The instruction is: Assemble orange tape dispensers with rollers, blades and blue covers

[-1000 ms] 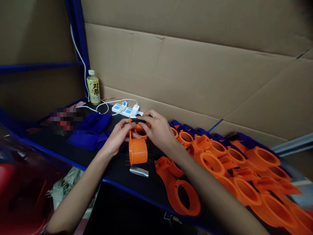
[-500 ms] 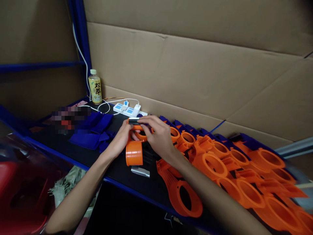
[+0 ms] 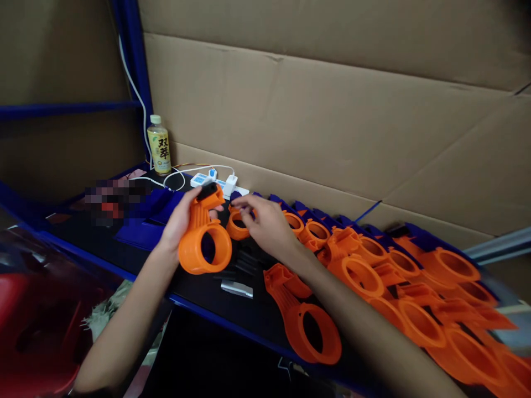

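Note:
My left hand (image 3: pixel 179 218) is closed around an orange plastic tape dispenser (image 3: pixel 204 249), lifted over the table with its round ring toward me. A black strip (image 3: pixel 207 191) sits across the dispenser's upper end. My right hand (image 3: pixel 269 224) is apart from it, to the right, with fingers loosely bent and spaced and nothing visible in them. It hovers by another orange tape dispenser (image 3: pixel 237 224), partly hidden behind the fingers. Below it lie several black strips (image 3: pixel 248 260) and a silvery metal piece (image 3: pixel 237 289).
Many orange dispensers (image 3: pixel 360 276) with blue parts crowd the right side of the black table (image 3: pixel 186 284). Blue pieces (image 3: pixel 135 235) lie left. A yellow-labelled bottle (image 3: pixel 159 146) and a white power strip (image 3: pixel 201 179) stand behind, before a cardboard wall (image 3: pixel 290 116). A red stool (image 3: pixel 37 337) is lower left.
My hands have come apart. The left has moved left and turned the dispenser so its ring faces me; the right has let go of its upper end.

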Tool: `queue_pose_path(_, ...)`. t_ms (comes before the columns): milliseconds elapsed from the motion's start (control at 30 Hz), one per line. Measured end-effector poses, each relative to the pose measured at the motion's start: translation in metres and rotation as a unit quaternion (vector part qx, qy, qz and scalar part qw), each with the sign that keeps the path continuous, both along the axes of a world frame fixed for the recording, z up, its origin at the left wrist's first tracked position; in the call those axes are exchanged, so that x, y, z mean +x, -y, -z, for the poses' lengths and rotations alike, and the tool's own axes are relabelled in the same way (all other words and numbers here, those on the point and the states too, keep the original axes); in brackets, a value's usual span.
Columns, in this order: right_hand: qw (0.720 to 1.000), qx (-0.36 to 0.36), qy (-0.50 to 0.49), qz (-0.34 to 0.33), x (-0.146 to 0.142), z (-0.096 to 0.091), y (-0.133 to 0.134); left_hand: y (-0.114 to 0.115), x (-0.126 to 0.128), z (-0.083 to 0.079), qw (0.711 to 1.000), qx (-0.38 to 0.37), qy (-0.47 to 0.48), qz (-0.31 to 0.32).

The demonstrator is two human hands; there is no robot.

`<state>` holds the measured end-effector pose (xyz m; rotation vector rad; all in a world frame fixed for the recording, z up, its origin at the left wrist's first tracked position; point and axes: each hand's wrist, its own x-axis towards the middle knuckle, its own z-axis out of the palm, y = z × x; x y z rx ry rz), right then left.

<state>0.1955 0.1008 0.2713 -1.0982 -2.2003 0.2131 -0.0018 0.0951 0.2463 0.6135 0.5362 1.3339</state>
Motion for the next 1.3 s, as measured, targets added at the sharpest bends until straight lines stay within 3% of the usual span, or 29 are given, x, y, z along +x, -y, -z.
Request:
queue_pose_path(167,0.972,-0.068,0.2,-0.105,-0.009,0.014,0.004,-0.004,-0.034,-0.007,0.999,0.017,0.006,-0.052)
queue_pose_path(267,0.958,-0.072,0.256,-0.107,-0.024,0.024,0.006,-0.007,-0.045,-0.007,0.996,0.024,0.01,-0.082)
queue_pose_path(467,0.953,-0.081,0.284,-0.069,-0.049,0.037,-0.001,-0.007,-0.044,-0.008,0.998,0.016,0.004,-0.054)
queue_pose_path(700,0.963,-0.098,0.246,-0.043,-0.054,0.036,0.003,-0.009,-0.036,-0.005,0.998,-0.02,0.009,-0.052)
queue_pose_path(800,0.975,-0.108,0.19,-0.034,-0.047,0.029,0.0,-0.01,-0.037,-0.003,0.998,-0.021,0.01,-0.057)
queue_pose_path(933,0.982,-0.182,0.009,-0.046,-0.027,0.009,-0.013,-0.005,-0.031,-0.004,1.0,-0.017,-0.008,-0.01)
queue_pose_path(1067,0.923,-0.317,-0.208,-0.059,-0.006,-0.01,-0.017,0.006,-0.004,-0.003,0.996,-0.034,-0.069,0.04)
queue_pose_path(1133,0.9,-0.34,-0.268,-0.058,0.001,-0.013,-0.013,0.011,0.014,-0.002,0.996,-0.021,-0.083,0.038)
queue_pose_path(1300,0.906,-0.3,-0.294,-0.059,0.015,-0.008,0.001,0.017,0.043,0.002,0.999,-0.007,-0.048,0.018)
